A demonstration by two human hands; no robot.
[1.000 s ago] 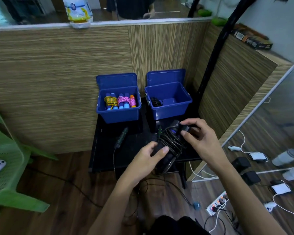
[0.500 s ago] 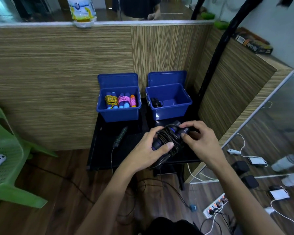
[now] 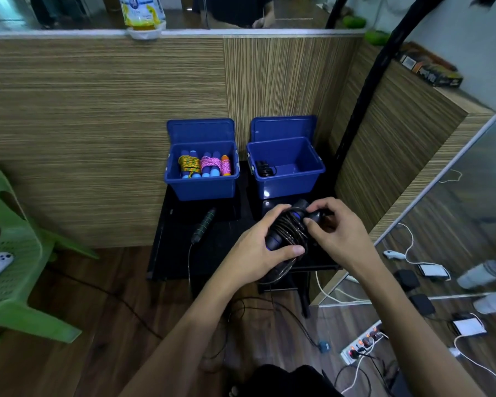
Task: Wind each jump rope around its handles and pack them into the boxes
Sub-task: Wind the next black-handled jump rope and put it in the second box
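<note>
I judge the job a little past halfway. The left blue box point(image 3: 201, 174) already holds wound ropes packed side by side: a yellow bundle point(image 3: 189, 164), a pink bundle point(image 3: 211, 165) and an orange one point(image 3: 226, 165) against its right wall. The right blue box point(image 3: 286, 170) has one dark wound rope point(image 3: 264, 168) in its left corner and plenty of bare floor beside it. I have a black jump rope point(image 3: 289, 232) with blue-banded handles in both hands, just in front of the right box and above the black table point(image 3: 172, 247). My left hand point(image 3: 262, 253) wraps around the handles and coils, thumb laid across the lower end; my right hand point(image 3: 337, 232) pinches the upper end with curled fingers. Most of the cord sits in coils, but a loop hangs below my left hand, so I reckon the winding is nearly finished and not yet secured. One more rope with a green-and-black handle point(image 3: 203, 224) lies unwound on the table, its cord trailing off the front edge, and is still to be done.
</note>
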